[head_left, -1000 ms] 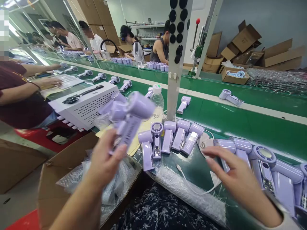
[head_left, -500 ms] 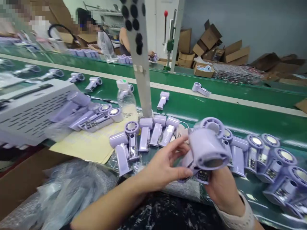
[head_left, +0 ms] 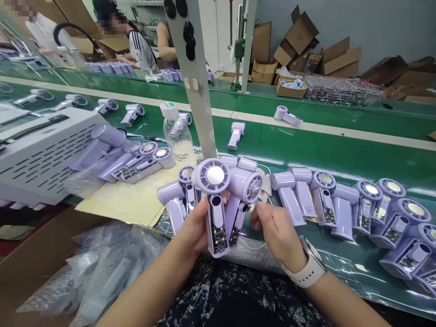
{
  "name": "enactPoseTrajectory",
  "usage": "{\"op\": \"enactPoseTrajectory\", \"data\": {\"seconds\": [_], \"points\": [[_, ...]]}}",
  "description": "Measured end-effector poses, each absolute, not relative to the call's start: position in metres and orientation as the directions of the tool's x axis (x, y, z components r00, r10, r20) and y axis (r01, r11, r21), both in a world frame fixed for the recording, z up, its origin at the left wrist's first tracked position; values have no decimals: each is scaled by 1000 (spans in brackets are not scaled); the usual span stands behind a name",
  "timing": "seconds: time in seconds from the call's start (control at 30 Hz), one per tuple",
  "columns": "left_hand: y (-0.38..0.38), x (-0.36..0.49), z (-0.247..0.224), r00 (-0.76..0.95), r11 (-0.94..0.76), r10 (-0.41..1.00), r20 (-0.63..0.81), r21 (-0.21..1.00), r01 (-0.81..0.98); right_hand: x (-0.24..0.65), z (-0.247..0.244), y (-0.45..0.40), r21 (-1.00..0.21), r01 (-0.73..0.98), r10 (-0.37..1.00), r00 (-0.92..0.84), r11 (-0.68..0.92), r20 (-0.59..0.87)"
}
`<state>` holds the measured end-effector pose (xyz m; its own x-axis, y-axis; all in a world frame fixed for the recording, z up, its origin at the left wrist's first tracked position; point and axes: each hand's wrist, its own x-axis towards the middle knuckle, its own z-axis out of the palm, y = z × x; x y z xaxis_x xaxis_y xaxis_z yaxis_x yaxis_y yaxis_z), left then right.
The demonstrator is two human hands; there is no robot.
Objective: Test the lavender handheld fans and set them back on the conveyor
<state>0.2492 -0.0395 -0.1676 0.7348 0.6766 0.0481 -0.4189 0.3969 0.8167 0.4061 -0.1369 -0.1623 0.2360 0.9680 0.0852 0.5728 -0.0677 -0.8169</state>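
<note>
My left hand point(head_left: 195, 227) is wrapped round two purple handheld fans in front of me. The nearer fan point(head_left: 215, 175) stands upright, its round grille facing me and its open handle baring a circuit board. Just behind it, the other fan point(head_left: 243, 184) is turned to the right, its board also bare. Close to its handle is my right hand point(head_left: 277, 229), with curled fingers. Whatever those fingertips may hold is hidden. Several more purple fans point(head_left: 325, 195) lie in a row on the bench to the right, some with open handles.
A metal post point(head_left: 195, 86) rises behind the fans, beside a plastic bottle point(head_left: 177, 136). To the left are yellow paper point(head_left: 126, 200), a slotted grey box point(head_left: 51, 150) and bubble-wrap bags point(head_left: 105, 268). Fans lie along the green conveyor point(head_left: 259, 141). Co-workers sit beyond it.
The two fans have moved left and now stand upright in my left hand. My right hand has come off them and sits at their right side. The view has shifted slightly.
</note>
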Motion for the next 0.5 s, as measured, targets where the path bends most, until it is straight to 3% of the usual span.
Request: {"op": "enactPoseTrajectory", "data": {"seconds": [0.1, 0.2, 0.27, 0.4, 0.5], "points": [[-31, 242, -164, 639, 267, 762, 108, 847, -460, 393, -176, -127, -719, 686, 972, 228, -114, 63], [-25, 236, -162, 526, 170, 844, 103, 879, -445, 380, -183, -121, -734, 673, 989, 150, -93, 12], [-24, 235, -160, 506, 193, 860, 74, 869, -455, 380, -182, -124, -769, 634, 996, 85, -78, -31], [-29, 247, -154, 561, 325, 824, 71, 752, -573, 396, -172, -140, -935, 326, 987, -27, -139, -156], [-32, 263, -146, 527, 324, 847, 65, 723, -610, 402, -168, -149, -976, 56, 977, -31, -208, -210]]}}
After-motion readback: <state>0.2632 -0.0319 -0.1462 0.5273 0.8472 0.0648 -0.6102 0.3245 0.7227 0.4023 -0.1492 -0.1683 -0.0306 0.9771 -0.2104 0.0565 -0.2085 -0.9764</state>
